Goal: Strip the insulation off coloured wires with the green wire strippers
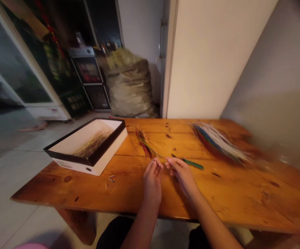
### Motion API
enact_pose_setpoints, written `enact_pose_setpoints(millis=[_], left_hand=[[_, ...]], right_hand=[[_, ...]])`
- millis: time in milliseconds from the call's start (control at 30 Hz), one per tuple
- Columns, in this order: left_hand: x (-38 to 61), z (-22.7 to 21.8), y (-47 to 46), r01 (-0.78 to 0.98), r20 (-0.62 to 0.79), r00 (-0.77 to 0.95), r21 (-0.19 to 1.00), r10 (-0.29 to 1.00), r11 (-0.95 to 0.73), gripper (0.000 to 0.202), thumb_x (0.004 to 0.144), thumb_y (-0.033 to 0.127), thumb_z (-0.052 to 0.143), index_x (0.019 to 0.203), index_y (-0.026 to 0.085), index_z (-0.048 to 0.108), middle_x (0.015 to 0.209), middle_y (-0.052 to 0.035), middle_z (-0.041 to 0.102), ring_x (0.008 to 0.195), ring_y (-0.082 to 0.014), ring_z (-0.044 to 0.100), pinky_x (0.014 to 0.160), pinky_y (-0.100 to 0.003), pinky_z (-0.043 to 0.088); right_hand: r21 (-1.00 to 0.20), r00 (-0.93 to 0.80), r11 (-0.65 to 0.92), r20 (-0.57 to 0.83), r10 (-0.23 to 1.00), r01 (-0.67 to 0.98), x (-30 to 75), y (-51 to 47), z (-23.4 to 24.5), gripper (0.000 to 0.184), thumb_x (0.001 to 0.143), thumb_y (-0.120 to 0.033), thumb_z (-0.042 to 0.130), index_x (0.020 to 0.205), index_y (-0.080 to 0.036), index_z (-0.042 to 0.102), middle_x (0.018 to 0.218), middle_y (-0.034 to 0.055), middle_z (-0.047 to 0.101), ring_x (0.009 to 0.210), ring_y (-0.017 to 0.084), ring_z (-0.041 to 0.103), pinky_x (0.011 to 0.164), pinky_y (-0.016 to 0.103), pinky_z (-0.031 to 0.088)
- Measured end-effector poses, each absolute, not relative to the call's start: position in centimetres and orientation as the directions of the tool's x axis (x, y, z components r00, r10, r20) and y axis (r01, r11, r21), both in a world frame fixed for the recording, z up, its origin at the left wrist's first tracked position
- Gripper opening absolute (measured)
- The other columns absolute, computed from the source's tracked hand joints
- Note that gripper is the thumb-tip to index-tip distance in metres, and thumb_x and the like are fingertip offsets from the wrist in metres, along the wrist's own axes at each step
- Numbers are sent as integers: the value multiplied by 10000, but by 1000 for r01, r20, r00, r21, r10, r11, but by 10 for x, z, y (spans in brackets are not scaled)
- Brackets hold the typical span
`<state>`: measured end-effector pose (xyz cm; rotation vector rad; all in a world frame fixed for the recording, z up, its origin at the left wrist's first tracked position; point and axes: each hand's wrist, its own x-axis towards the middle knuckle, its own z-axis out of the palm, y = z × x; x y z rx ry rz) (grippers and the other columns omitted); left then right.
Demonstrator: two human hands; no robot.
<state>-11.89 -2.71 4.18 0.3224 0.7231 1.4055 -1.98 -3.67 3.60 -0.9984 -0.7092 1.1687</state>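
Note:
My left hand [153, 170] is closed in a pinch above the wooden table, just in front of a small bundle of thin coloured wires [146, 144]. Close beside it on the right, my right hand [179, 170] pinches with thumb and forefinger. A fine yellowish wire [163, 158] shows faintly between the fingertips of both hands; its ends are hidden. Right behind my right hand lies a cutting tool with a green handle [194, 164], partly covered by that hand. A larger bundle of white, blue, green and red wires [218, 141] rests farther right.
An open white box with a black rim [111, 140] stands at the table's left, holding many fine wire strands [94, 142]. Several short wire bits [111, 178] lie in front of it on the wooden table [233, 197]. A large stuffed sack [130, 86] stands behind the table.

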Motion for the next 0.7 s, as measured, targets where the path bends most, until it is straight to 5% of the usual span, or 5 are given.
enact_pose_setpoints(millis=[167,300,400,500,700], left_hand=[[-106,37,-34,-657,-136,76,739,988,152,191,675,226,694,829,113,695,842,-67,695,767,-108,637,769,-219,497],[-104,32,-26,-555,-128,-62,829,990,72,229,648,265,708,827,123,692,848,-69,698,759,-114,634,799,-251,481],[-107,29,-18,-524,-101,-112,851,989,28,243,654,285,693,838,126,680,877,-81,699,807,-135,641,830,-279,472],[-113,28,-14,-511,-94,-155,860,983,2,235,643,267,692,832,129,671,879,-77,697,833,-137,639,844,-275,459],[-127,27,-12,-514,-115,-212,857,971,-10,246,622,238,700,840,134,652,845,-54,686,806,-121,630,831,-260,447]], right_hand=[[-962,334,113,24,942,-250,-16,-34,32,288,658,-435,673,807,-193,717,838,57,676,743,180,580,582,266,420],[-949,495,99,244,834,300,4,-27,18,559,684,-514,602,1101,-142,623,994,132,623,924,254,566,815,390,433],[-658,489,-243,218,845,712,21,-29,6,753,660,-461,640,1299,-107,456,1219,206,508,1156,330,444,971,467,310],[-349,500,-469,-2,866,811,24,-33,-2,713,753,-462,548,1361,-130,383,1393,201,363,1307,369,258,1014,531,203],[-193,514,-505,0,858,842,13,-32,-12,624,893,-421,329,1410,-73,289,1465,200,262,1336,375,204,1029,542,153]])
